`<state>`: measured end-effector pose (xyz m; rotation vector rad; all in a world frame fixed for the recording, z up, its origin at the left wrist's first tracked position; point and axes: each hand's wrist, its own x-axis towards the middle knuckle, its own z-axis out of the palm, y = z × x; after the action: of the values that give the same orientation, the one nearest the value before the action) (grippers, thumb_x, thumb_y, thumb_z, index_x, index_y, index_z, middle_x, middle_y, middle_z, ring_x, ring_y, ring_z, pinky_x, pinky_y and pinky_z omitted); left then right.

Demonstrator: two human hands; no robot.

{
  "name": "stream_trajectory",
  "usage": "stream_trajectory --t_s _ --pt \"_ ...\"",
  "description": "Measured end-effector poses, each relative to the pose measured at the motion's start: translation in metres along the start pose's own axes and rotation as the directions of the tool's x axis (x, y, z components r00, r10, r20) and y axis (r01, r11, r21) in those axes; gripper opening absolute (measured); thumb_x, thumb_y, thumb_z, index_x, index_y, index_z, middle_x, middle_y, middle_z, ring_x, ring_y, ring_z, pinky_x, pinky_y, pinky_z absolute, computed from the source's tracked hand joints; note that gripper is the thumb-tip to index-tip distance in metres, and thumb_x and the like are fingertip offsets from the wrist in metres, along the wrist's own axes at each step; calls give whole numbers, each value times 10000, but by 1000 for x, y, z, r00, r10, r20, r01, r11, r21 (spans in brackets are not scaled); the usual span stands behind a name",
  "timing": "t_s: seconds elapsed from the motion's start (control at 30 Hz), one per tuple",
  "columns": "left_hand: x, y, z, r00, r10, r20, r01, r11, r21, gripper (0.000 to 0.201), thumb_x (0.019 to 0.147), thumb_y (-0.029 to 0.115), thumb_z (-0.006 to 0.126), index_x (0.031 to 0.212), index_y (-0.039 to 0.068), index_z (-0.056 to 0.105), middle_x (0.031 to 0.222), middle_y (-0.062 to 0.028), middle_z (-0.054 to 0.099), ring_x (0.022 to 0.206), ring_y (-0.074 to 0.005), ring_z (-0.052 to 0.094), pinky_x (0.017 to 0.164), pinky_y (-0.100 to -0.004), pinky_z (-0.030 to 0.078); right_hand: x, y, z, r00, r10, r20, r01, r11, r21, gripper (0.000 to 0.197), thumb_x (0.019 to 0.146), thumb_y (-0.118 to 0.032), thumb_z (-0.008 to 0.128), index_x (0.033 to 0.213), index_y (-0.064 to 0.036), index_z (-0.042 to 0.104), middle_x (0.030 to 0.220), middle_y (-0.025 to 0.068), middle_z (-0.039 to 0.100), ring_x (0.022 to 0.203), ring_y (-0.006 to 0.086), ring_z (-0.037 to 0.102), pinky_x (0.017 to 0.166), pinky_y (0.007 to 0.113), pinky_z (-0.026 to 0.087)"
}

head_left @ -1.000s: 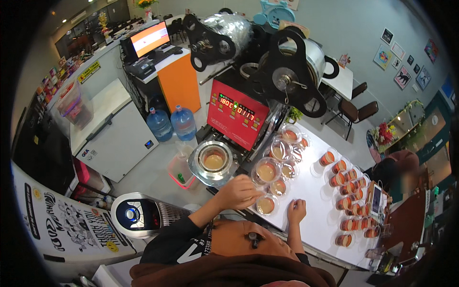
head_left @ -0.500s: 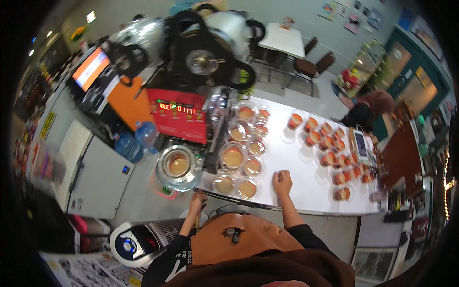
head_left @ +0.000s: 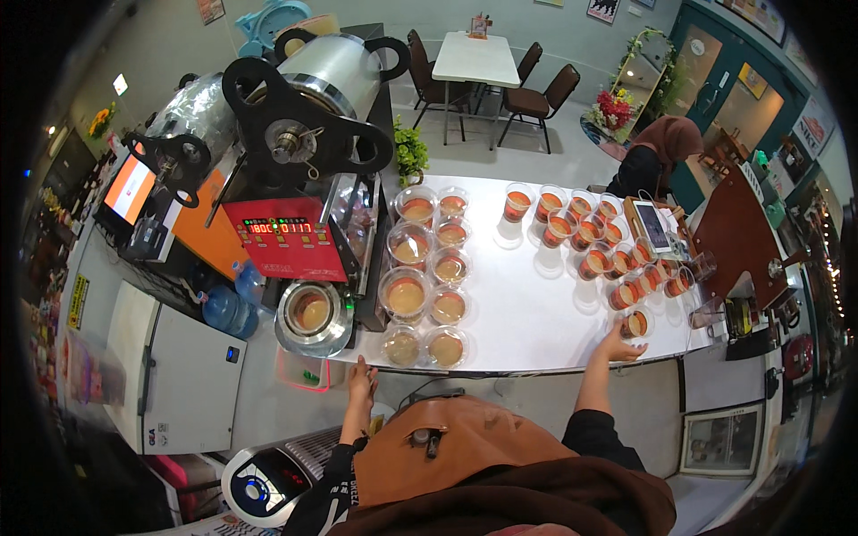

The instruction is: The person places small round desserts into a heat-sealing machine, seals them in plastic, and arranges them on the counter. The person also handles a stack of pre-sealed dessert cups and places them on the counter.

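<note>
At the table's right front, my right hand reaches to a clear plastic cup of orange-brown drink. Its fingers are spread at the cup's near side, and I see no firm grip. My left hand is by the table's front edge, fingers stretched upward and nothing seen in it. Just above and left of it is the cup sealing machine, with a red panel and lit digits. A cup with pale brown drink sits in its round metal holder.
Several filled cups stand in two rows beside the machine. Another group of orange-layered cups stands at the right, near a tablet. A person is beyond the table. Water jugs are left of the machine.
My right hand has moved right from the table's middle front to the nearest right-hand cup, its closed fingers now spread. My left hand stays near the machine. The view has shifted.
</note>
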<state>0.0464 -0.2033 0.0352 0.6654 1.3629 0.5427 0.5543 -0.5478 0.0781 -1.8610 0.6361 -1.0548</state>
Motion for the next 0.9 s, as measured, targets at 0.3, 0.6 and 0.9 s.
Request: stream_trajectory --t_s 0.3,0.6,0.9 --pt "6 -4 5 1000 7 -20 -7 1000 -16 450 990 580 651 1152 172 552 1039 41 612 894 -86 645 620 -244 460 62 31 10 930 -24 368 -62 974 219 1057 651 -156 997 1508 -20 394 1426 206 540 1271 345 575 1083 440 499" --pt "-2 3 6 1000 10 -19 -11 999 -51 391 1018 542 629 1001 159 555 842 42 597 698 -44 579 502 -205 400 10 48 5 775 -126 619 -260 830 494 757 777 34 868 1405 -18 447 1316 132 554 1159 235 596 903 332 584" --pt "-2 0 8 999 21 -33 -23 997 -79 383 1013 531 646 1000 157 569 797 41 601 644 -46 560 479 -197 401 -108 -24 -31 556 -341 758 -230 813 535 809 752 -37 913 1413 8 450 1296 120 582 1213 226 574 1059 356 478"
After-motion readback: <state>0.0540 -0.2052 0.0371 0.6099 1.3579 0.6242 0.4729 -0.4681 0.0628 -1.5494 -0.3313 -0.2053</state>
